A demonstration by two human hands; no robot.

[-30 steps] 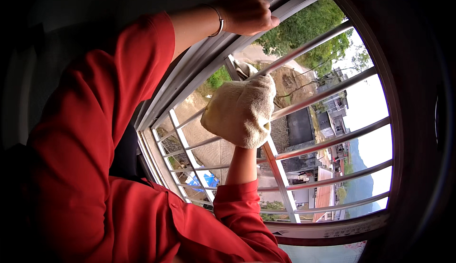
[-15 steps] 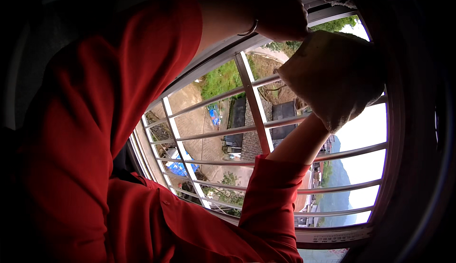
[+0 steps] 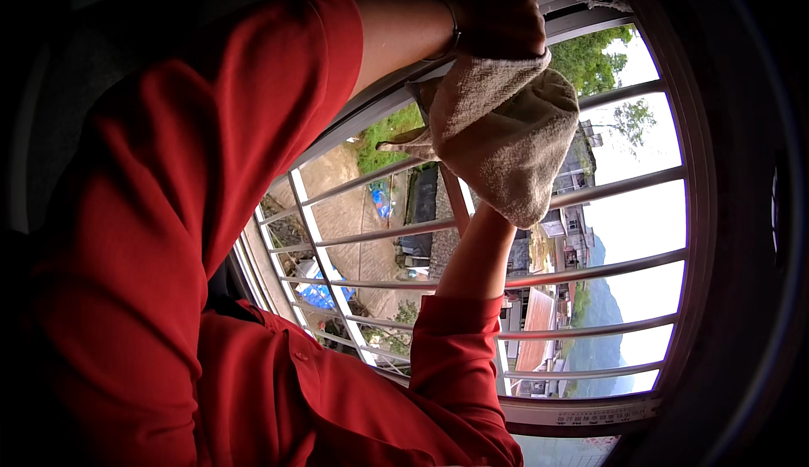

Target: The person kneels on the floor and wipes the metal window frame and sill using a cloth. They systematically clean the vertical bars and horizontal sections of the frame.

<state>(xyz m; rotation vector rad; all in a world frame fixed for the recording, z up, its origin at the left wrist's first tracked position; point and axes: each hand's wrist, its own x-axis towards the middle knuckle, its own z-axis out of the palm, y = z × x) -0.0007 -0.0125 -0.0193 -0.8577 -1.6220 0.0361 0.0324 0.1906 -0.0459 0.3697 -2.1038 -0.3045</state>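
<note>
A grey-beige terry cloth (image 3: 506,138) drapes over my right hand and hides its fingers; below it my bare right forearm (image 3: 479,256) comes out of a red sleeve. The cloth is bunched around that hand in front of the window bars (image 3: 619,187), with a loose corner hanging to the left. My left hand (image 3: 499,24), a band at its wrist, is closed in a fist at the upper window frame. The cloth's top edge meets the underside of this fist. Deep shadow hides what the left fingers grip.
Metal bars cross the window opening, joined by crosspieces (image 3: 318,244). A dark frame (image 3: 691,239) curves along the right side, and a pale sill strip (image 3: 590,414) runs below. Outside lie a paved yard (image 3: 358,256), blue sheeting (image 3: 320,292), buildings, trees and a hill (image 3: 598,324).
My right hand has moved left with the cloth, away from the right frame and in under my left fist. More of the bars at right shows. My left hand has stayed nearly in place.
</note>
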